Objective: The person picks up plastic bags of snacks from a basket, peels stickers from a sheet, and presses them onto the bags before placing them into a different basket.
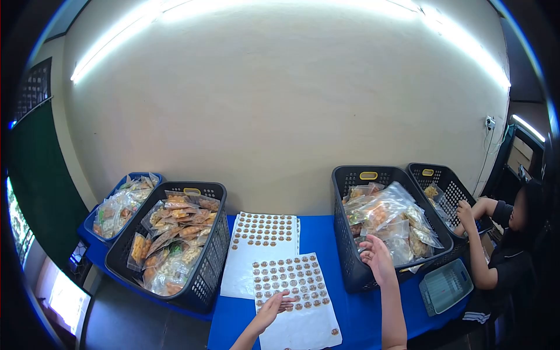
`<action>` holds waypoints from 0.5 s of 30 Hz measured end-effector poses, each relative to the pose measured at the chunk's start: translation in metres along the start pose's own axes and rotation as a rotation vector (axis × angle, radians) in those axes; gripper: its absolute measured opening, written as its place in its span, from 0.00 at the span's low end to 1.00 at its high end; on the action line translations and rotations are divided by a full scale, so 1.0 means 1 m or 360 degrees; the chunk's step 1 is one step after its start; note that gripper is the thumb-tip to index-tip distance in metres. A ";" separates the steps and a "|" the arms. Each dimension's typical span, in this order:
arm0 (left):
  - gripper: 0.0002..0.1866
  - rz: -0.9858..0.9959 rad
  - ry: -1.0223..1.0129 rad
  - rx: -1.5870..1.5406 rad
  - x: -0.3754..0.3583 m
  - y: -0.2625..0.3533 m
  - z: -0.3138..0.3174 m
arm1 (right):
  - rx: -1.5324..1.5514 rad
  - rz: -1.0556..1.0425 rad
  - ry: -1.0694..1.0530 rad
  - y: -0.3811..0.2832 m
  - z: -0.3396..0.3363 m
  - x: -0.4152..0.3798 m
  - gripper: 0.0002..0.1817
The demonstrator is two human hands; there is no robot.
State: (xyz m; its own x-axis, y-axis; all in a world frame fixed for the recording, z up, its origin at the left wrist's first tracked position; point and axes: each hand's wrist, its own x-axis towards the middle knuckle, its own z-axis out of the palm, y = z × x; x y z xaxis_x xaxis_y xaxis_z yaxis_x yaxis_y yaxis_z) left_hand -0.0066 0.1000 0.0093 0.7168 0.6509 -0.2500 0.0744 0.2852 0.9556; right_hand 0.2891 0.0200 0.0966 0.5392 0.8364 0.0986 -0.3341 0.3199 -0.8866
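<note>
Two sticker sheets lie on blue surface (326, 245). Left hand (273, 306) rests on near sticker sheet (294, 294), grip open, fingers spread. Right hand (376, 256) at black basket (373, 233) rim beside snack bags (388, 219); grip state unclear.

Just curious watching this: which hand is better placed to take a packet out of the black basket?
Probably the right hand: it already reaches over the black basket rim beside the packets. The left hand rests on the sticker sheet.
</note>
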 end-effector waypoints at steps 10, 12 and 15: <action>0.15 0.0676 0.0543 0.0126 -0.029 0.056 -0.071 | -0.0228 0.0025 -0.0025 0.018 0.003 -0.032 0.09; 0.15 0.0857 0.0720 0.0243 -0.036 0.083 -0.105 | -0.0254 0.0083 -0.0055 0.023 0.004 -0.040 0.08; 0.15 0.1006 0.0945 0.0565 -0.039 0.119 -0.156 | -0.0323 0.0175 -0.0019 0.036 -0.006 -0.045 0.08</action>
State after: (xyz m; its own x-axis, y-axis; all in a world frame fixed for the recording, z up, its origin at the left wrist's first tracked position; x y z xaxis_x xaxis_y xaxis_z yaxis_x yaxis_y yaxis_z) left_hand -0.1338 0.2183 0.1081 0.2322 0.8923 0.3871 0.0692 -0.4121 0.9085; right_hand 0.2572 -0.0091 0.0577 0.4987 0.8668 0.0006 -0.2276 0.1316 -0.9648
